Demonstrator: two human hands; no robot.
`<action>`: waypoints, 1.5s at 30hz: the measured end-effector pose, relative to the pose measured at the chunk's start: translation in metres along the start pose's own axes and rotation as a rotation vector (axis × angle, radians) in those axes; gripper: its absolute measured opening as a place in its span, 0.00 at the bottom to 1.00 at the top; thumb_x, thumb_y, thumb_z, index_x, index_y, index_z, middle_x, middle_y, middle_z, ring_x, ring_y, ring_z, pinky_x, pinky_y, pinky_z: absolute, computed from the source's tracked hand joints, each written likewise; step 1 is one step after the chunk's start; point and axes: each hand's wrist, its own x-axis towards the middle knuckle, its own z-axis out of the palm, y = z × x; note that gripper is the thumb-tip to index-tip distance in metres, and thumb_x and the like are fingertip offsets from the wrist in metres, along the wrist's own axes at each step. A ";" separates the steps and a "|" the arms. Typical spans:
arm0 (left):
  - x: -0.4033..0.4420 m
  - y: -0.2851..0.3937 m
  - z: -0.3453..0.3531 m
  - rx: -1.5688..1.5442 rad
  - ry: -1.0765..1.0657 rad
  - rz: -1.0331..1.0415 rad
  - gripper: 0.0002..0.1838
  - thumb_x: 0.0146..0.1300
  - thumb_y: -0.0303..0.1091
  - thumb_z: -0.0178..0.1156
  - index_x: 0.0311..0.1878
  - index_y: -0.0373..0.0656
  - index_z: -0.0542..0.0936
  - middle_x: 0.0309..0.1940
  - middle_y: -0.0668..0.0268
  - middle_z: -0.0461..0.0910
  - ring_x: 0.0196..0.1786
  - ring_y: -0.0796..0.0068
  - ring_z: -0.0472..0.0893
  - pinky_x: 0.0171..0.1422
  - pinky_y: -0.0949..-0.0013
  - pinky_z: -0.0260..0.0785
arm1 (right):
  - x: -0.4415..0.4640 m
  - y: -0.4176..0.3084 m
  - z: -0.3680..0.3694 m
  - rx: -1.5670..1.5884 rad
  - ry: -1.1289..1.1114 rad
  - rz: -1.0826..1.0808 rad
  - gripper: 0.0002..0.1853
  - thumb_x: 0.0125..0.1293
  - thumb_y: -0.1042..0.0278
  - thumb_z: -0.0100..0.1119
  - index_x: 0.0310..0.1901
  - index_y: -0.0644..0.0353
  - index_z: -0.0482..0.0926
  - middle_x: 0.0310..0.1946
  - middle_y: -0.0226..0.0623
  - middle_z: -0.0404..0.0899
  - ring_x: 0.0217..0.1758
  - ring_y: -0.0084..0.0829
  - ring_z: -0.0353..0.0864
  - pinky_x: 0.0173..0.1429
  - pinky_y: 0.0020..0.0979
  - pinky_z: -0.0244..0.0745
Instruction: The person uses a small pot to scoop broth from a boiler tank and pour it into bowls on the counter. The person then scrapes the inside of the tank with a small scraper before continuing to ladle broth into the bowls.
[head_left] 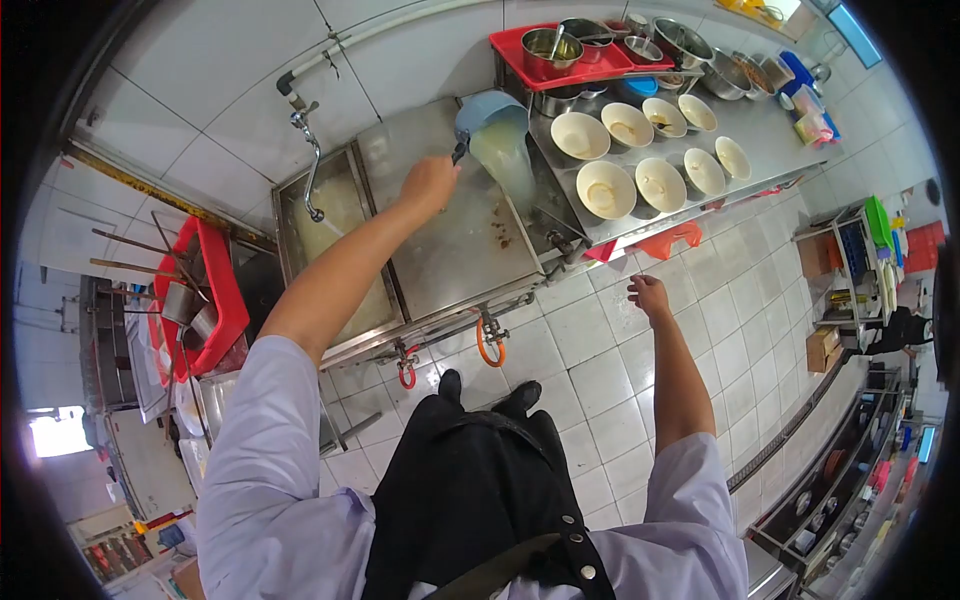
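Observation:
My left hand (pixel 430 186) is closed round the dark handle of a blue scoop (pixel 488 108) at the back of the steel stove top. The scoop is tipped, and cloudy liquid (pixel 508 160) pours out of it down beside the metal cover (pixel 455 230). Out to the right, over the tiled floor, my right hand (pixel 649 296) hangs in the air with its fingers apart and nothing in it. Two rows of pale bowls (pixel 606 190) stand on the steel counter (pixel 650 104) to the right of the scoop, several with a little something in the bottom.
A tap (pixel 314 190) hangs over a basin of cloudy liquid (pixel 335 215) at the left. A red bin (pixel 215 290) holds long sticks and metal ladles. Behind the bowls, a red tray (pixel 515 45) carries metal pots. Valves with red and orange rings (pixel 490 343) jut from the stove front.

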 end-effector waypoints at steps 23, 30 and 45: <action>-0.132 0.008 0.008 -0.297 0.284 -0.092 0.15 0.76 0.38 0.55 0.45 0.33 0.69 0.32 0.43 0.82 0.36 0.35 0.82 0.39 0.40 0.73 | 0.010 -0.114 0.095 -0.953 0.119 -0.602 0.16 0.76 0.52 0.52 0.46 0.59 0.72 0.44 0.54 0.85 0.51 0.60 0.83 0.50 0.58 0.77; -0.281 0.007 -0.004 -0.618 0.336 -0.273 0.14 0.76 0.37 0.56 0.46 0.32 0.71 0.35 0.41 0.81 0.41 0.34 0.81 0.44 0.42 0.70 | 0.011 -0.133 0.110 -1.237 0.071 -0.625 0.10 0.76 0.67 0.46 0.51 0.62 0.74 0.41 0.53 0.85 0.46 0.55 0.87 0.47 0.53 0.83; -0.450 -0.065 0.009 -0.860 0.357 -0.719 0.14 0.78 0.39 0.53 0.49 0.35 0.76 0.35 0.43 0.82 0.41 0.39 0.82 0.45 0.51 0.72 | -0.188 -0.234 0.119 -1.400 0.131 -0.620 0.10 0.76 0.70 0.43 0.49 0.65 0.73 0.40 0.57 0.85 0.48 0.57 0.86 0.49 0.53 0.79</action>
